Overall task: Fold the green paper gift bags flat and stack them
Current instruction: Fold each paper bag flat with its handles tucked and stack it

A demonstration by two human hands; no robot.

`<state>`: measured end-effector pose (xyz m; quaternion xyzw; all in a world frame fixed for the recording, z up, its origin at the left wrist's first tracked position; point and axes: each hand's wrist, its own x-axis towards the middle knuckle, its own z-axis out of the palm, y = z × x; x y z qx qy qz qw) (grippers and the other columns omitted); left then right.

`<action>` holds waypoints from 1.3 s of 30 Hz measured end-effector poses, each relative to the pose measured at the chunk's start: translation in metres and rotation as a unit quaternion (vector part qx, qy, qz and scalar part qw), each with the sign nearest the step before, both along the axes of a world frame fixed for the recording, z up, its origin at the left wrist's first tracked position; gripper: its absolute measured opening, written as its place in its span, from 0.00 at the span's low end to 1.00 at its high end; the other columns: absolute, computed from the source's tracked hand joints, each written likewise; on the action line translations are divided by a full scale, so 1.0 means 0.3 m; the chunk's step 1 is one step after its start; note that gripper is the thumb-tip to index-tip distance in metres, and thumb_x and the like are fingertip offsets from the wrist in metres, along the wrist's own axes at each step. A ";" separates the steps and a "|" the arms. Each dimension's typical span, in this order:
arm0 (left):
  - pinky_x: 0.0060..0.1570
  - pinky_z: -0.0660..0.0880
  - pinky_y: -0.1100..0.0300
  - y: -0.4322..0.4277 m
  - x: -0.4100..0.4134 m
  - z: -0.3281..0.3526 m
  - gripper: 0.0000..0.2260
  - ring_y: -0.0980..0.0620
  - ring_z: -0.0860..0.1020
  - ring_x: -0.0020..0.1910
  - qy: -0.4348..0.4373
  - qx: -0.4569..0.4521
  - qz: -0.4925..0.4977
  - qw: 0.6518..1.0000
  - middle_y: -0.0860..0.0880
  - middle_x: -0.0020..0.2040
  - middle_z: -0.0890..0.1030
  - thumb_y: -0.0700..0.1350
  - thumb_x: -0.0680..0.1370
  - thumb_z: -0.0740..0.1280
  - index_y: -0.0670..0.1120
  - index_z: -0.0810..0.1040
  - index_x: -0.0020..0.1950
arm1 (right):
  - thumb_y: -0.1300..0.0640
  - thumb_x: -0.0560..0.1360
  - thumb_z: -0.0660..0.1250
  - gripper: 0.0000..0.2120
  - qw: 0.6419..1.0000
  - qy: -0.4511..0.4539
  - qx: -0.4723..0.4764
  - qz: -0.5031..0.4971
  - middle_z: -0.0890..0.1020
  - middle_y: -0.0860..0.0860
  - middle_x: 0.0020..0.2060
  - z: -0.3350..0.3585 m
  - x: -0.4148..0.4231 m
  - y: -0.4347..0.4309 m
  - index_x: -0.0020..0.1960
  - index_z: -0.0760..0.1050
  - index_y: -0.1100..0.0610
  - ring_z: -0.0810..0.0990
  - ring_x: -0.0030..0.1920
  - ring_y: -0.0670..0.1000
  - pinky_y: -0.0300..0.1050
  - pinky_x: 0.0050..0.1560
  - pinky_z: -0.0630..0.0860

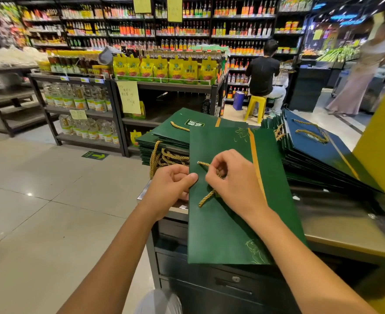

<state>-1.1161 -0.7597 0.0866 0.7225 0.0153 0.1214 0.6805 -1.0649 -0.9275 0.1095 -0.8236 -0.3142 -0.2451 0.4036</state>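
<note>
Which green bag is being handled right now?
The front bag, its edge gripped by the left hand, its gold cord pinched by the right hand; the other bags lie stacked behind.

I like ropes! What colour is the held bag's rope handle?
Gold. The rope handle shows best in the head view.

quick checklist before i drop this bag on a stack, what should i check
1. held bag folded flat: ok.
2. left hand grips the bag's left edge: ok.
3. gold cord handle lying flat: not ok, right hand pinches it and lifts it off the face.
4. left stack even enough to take it: ok.
5. right stack squared: not ok, it fans out and slants.
6. handle on the bag's underside: cannot tell, hidden.
</note>
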 end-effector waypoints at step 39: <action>0.32 0.80 0.61 -0.013 -0.005 0.016 0.08 0.49 0.86 0.41 0.019 -0.001 0.031 0.999 0.42 0.46 0.87 0.39 0.82 0.67 0.37 0.81 0.57 | 0.55 0.72 0.78 0.11 0.996 0.001 -0.031 0.078 0.77 0.44 0.38 -0.065 -0.028 -0.215 0.53 0.84 0.50 0.76 0.41 0.46 0.40 0.46 0.72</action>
